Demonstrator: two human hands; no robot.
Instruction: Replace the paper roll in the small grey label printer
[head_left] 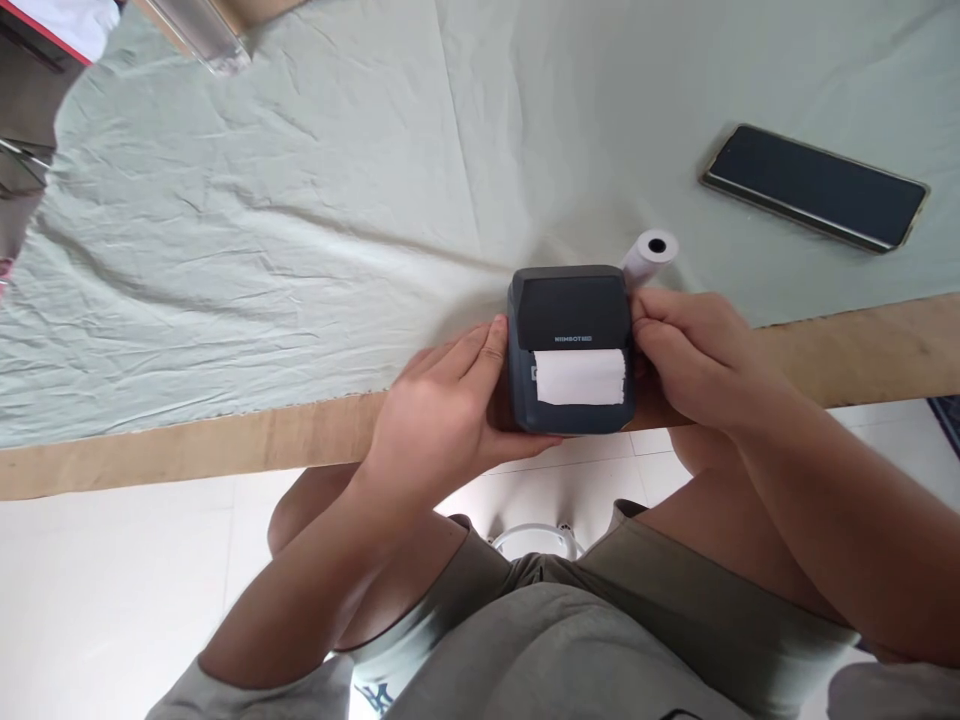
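Observation:
A dark label printer (574,310) with a lid marked NIIMBOT rests at the table's front edge. A short strip of white paper (580,377) sticks out of its slot and lies over its front. My left hand (450,400) is closed round the printer's left side, thumb along the near edge. Against the right side is my right hand (694,350), fingers bent and pressed together; its fingertips are partly hidden, and I cannot make out what they pinch. Just behind the printer's right corner stands a white paper roll (651,254) with a dark core.
A phone (817,187) in a case lies at the right. The table has a pale green cloth (337,200) with creases and a bare wooden edge (315,430). A clear plastic-wrapped item (206,35) lies at the back left. My legs are below the edge.

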